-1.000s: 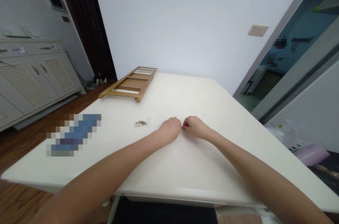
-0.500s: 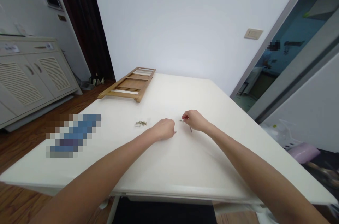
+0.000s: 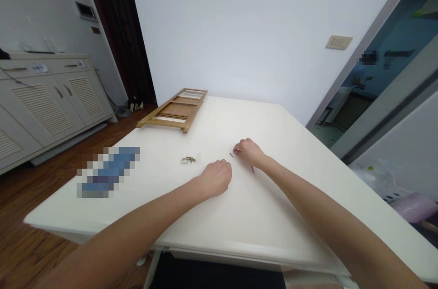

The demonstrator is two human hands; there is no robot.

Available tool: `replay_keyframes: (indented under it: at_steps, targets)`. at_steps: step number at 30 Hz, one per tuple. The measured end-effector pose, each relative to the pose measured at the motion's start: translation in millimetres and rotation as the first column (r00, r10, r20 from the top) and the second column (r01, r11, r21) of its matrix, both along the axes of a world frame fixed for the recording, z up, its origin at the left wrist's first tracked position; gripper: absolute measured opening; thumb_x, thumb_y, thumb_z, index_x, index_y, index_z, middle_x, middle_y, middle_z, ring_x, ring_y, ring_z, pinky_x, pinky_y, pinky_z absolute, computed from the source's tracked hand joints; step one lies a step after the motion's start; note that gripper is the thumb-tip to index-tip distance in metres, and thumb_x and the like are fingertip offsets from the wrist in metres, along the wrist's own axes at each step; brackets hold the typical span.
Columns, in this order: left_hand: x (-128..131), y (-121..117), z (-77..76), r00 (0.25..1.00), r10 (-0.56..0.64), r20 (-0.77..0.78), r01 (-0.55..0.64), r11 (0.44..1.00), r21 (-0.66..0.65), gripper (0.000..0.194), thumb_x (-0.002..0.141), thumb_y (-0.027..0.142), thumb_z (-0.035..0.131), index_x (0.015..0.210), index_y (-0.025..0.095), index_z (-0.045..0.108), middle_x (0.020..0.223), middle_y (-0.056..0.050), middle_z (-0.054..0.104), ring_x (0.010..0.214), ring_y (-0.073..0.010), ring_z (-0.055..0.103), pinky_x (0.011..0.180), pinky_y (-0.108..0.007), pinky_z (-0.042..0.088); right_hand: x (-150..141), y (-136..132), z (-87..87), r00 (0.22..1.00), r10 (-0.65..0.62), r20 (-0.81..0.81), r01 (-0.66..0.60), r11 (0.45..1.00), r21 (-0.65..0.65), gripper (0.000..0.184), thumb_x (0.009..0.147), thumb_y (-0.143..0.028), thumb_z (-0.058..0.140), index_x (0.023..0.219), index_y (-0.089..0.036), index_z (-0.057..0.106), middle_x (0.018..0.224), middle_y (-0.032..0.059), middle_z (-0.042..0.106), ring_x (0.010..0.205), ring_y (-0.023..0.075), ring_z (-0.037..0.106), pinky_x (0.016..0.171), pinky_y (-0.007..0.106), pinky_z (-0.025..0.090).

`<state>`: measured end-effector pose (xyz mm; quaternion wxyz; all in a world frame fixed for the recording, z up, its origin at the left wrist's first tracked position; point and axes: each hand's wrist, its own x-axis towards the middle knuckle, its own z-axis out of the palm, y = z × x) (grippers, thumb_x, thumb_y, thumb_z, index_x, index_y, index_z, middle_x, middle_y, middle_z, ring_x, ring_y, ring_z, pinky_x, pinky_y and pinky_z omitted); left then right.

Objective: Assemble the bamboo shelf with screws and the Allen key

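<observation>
Head camera, and both my hands were out over the white table (image 3: 222, 220), each reaching in from the near edge! Left hand (image 3: 217, 178) first: palm down, knuckles up, fingers curled well in, just inside the middle of the table. Whether anything was tucked under those fingers, I could not tell.

Across to my right hand (image 3: 249, 151), a touch nearer the far edge, thumb and fingertips drawn close together. Did they have hold of something? Too small to tell! But look just off those fingertips: a small screw (image 3: 231, 155), tiny and dark, sitting on the side towards my left hand. And under the heel of that right hand, a thin rod (image 3: 252, 169) poked out; gripped or simply lying there, I could not say.

Over towards the left edge, beyond my left wrist, lay a little heap of screws (image 3: 188, 160), brassy and jumbled. Further up, by the far left corner, the wooden frame (image 3: 177, 110) stretched along the left edge. Nearer the near left corner sat a blue object (image 3: 112, 170), blurred out. Behind the far edge rose the pale wall (image 3: 239, 29).
</observation>
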<state>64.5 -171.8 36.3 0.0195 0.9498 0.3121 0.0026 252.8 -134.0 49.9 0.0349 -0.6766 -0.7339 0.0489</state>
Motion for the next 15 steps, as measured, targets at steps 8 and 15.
replay_keyframes:
  at_steps: [8,15]
  targets:
    - [-73.8,44.2,-1.5,0.921,0.288,0.263,-0.293,0.956,-0.022,0.022,0.093,0.016,0.035,0.093,0.015,0.057,0.093,-0.013,0.061,0.086,-0.0238,0.06,0.074,-0.034,0.044,-17.3,-5.5,4.3,0.995,0.064,-0.082,-0.067,0.997,-0.033,0.023,0.086,-0.023,0.056,0.101,-0.016,0.072,0.099,0.0072,0.072,0.089,0.0168,0.064,0.077,0.022,0.043]
    - [-111.7,75.7,-30.5,0.861,0.342,0.377,-0.345,0.937,-0.062,0.019,0.091,0.019,0.041,0.086,0.017,0.059,0.092,-0.01,0.061,0.089,-0.0234,0.058,0.08,-0.035,0.045,-31.8,-35.0,-1.2,0.98,0.156,-0.121,-0.159,0.987,-0.019,0.023,0.085,-0.01,0.049,0.084,-0.016,0.07,0.094,0.0069,0.07,0.084,0.0142,0.063,0.074,0.02,0.042]
